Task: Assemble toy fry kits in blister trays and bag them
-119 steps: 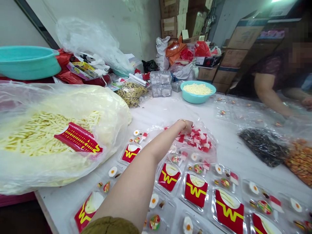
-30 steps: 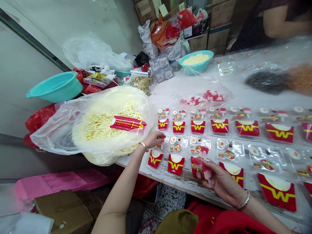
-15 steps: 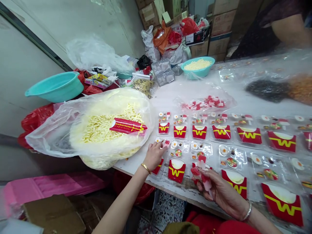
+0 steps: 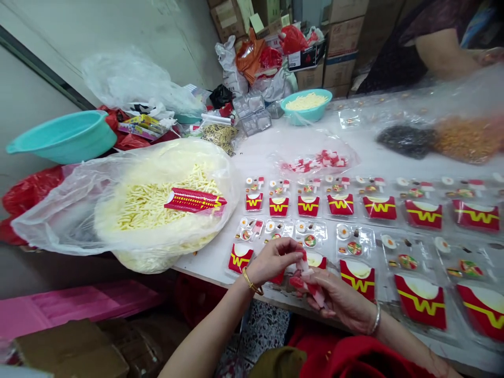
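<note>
From where I stand, the turquoise basin (image 4: 59, 139) between nine and ten o'clock is smooth, low-sheen plastic, and the crinkled bag (image 4: 59, 215) at nine is filmy and translucent. Toward four, clear plastic trays (image 4: 423, 244) gleam around glossy red packets (image 4: 421, 310). The red-and-white pieces (image 4: 315, 295) at five look smooth. A gold-coloured bangle (image 4: 251, 285) at six shines like polished metal; cartons (image 4: 342, 37) at one are matt cardboard.

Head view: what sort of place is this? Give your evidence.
Probably a small packing workshop: plastic blister trays in rows, an open bag of fry-shaped pieces, and stacked cardboard boxes.
</note>
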Motion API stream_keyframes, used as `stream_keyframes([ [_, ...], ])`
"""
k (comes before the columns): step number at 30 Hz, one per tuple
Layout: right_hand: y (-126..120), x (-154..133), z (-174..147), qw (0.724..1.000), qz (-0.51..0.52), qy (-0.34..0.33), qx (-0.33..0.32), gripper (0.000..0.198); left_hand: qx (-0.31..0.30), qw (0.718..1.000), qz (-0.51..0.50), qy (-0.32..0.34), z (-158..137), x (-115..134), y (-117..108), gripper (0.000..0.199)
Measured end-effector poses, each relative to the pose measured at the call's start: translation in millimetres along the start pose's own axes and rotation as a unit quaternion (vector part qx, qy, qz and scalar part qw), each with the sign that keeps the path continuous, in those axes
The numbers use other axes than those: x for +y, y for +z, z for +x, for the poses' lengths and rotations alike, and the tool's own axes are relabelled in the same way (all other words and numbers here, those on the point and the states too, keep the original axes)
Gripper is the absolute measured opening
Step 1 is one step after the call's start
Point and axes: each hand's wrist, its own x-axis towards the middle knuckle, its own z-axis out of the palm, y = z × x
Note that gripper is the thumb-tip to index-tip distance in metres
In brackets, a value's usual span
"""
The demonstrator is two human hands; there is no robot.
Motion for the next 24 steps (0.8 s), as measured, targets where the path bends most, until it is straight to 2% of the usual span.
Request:
stream_keyframes([
  [4, -9.1, -3.1, -1.6, 0.999, 0.034, 0.001, -0.012, 0.019, 0.085, 0.996, 0.001, 0.035, 23.2, -8.3, -14.9, 0.027],
  [6, -13.6, -4.7, -1.3, 0.998, 0.061, -0.002, -0.003, 0.020, 0.117, 0.990, 0.064, 0.052, 36.6, -11.8, -30.5, 0.027],
  [8, -18.0, -5.8, -1.0, 0.996, 0.091, -0.008, 0.016, 0.019, 0.125, 0.976, 0.165, 0.063, 50.0, -14.8, -44.7, 0.024],
  [11, -24.3, -6.9, -1.8, 0.989, 0.134, -0.024, 0.048, 0.017, 0.094, 0.954, 0.276, 0.061, 67.9, -21.4, -56.3, 0.018],
  [14, -28.8, -9.2, -3.9, 0.983, 0.169, -0.035, 0.067, 0.017, 0.093, 0.926, 0.360, 0.070, 79.6, -32.2, -56.5, 0.016],
  [19, -30.9, -14.6, -6.6, 0.980, 0.182, -0.043, 0.061, 0.014, 0.153, 0.815, 0.551, 0.091, 82.3, -47.5, -49.1, 0.021],
  [21, -31.1, -15.9, -6.3, 0.980, 0.182, -0.045, 0.061, 0.013, 0.170, 0.784, 0.591, 0.082, 79.7, -46.6, -45.8, 0.024],
  [23, -31.8, -16.4, -5.3, 0.979, 0.185, -0.050, 0.061, 0.013, 0.199, 0.780, 0.589, 0.072, 75.2, -39.7, -40.3, 0.024],
  [24, -32.3, -16.3, -4.7, 0.979, 0.186, -0.053, 0.064, 0.013, 0.203, 0.798, 0.563, 0.072, 72.0, -34.2, -36.0, 0.023],
])
